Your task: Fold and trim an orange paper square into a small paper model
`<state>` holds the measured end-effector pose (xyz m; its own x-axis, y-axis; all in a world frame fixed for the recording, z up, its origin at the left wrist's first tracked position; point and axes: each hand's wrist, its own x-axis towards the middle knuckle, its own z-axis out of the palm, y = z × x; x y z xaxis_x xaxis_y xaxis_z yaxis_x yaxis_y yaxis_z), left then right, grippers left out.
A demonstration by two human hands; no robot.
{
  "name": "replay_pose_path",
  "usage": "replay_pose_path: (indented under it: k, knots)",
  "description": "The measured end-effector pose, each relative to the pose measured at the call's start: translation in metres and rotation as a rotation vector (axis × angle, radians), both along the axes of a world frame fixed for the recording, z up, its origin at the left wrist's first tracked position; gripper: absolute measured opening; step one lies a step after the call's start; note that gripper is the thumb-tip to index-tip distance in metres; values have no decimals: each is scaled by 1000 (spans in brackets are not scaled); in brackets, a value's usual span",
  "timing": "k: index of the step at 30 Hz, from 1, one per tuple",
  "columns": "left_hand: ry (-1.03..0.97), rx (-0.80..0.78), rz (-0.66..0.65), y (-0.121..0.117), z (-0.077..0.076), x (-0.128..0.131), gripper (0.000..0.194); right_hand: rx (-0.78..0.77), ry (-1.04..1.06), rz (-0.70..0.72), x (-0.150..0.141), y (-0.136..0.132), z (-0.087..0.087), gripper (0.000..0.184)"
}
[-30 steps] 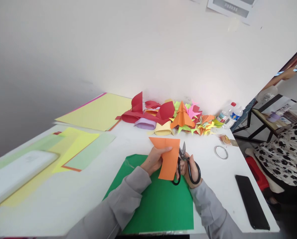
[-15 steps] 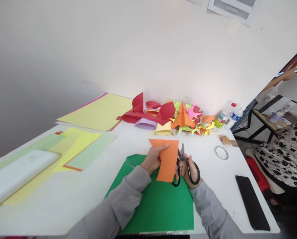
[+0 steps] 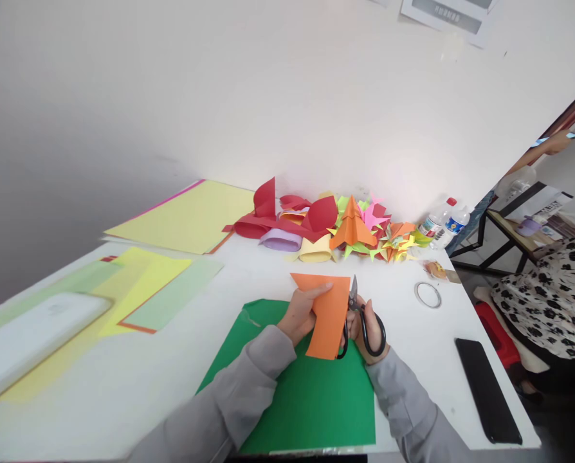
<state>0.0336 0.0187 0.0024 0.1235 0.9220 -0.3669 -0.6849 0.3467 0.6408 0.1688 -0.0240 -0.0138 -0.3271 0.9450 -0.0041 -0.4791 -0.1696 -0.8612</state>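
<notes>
My left hand (image 3: 300,314) pinches a piece of orange paper (image 3: 330,321), thumb on its front face and fingers behind. The paper has a pointed upper left corner and a narrower lower part. My right hand (image 3: 368,331) is closed round the black handles of a pair of scissors (image 3: 354,299), blades pointing up beside the paper's right edge. Part of one handle and the lower blade are hidden behind the paper. Under both hands lies a green sheet (image 3: 316,411) on the white table.
Folded paper shapes (image 3: 352,225) and red curled paper (image 3: 265,206) stand along the wall. Yellow sheets (image 3: 181,215) and a white box-like object (image 3: 41,341) lie left. To the right are bottles (image 3: 449,228), a tape ring (image 3: 427,294) and a black phone-like slab (image 3: 487,389). A person (image 3: 552,296) sits beyond.
My left hand and the orange paper have shifted slightly right and down, so the paper covers more of the scissors. The right hand has barely moved.
</notes>
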Motion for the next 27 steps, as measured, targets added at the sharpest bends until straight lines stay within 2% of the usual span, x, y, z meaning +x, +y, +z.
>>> replay_pose_path:
  k: [15,21,27]
  knots:
    - [1,13,-65,5,-3,-7,34,-8,-35,-10,4,1,-2,71]
    - [24,8,-48,2,0,-4,30,-11,-5,-9,2,0,-2,68]
    - [5,14,-95,-3,0,-1,28,-19,43,-33,2,1,-3,59]
